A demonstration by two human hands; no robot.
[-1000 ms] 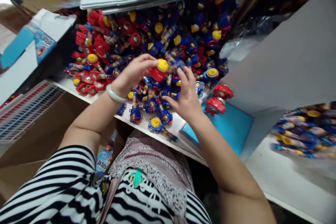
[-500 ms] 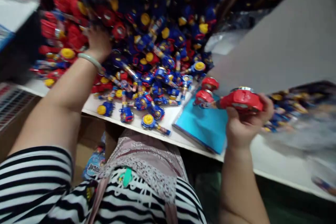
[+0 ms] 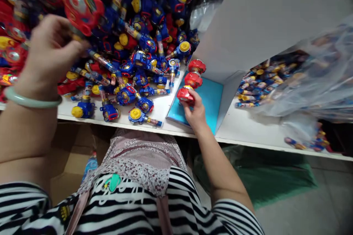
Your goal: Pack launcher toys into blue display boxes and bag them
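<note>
My left hand point(image 3: 48, 53) is raised at the upper left, its fingers pinched on the stem of a red toy launcher point(image 3: 78, 2) held above a big heap of red and blue toys point(image 3: 138, 44). My right hand point(image 3: 194, 112) is low at the centre, closed on another red toy launcher point(image 3: 185, 94) that rests on the blue floor of an open white box point(image 3: 211, 97). Two more red launchers point(image 3: 194, 73) stand in a row behind it in that box.
The white table edge point(image 3: 248, 143) runs across the view. A clear plastic bag of blue toys point(image 3: 298, 77) lies at the right. A brown cardboard box point(image 3: 68, 154) sits under the table at the left. Green sheeting point(image 3: 264, 180) covers the floor.
My right hand came down and left with its red launcher and set it in the blue-floored box. My left hand lifted a red launcher out of the heap.
</note>
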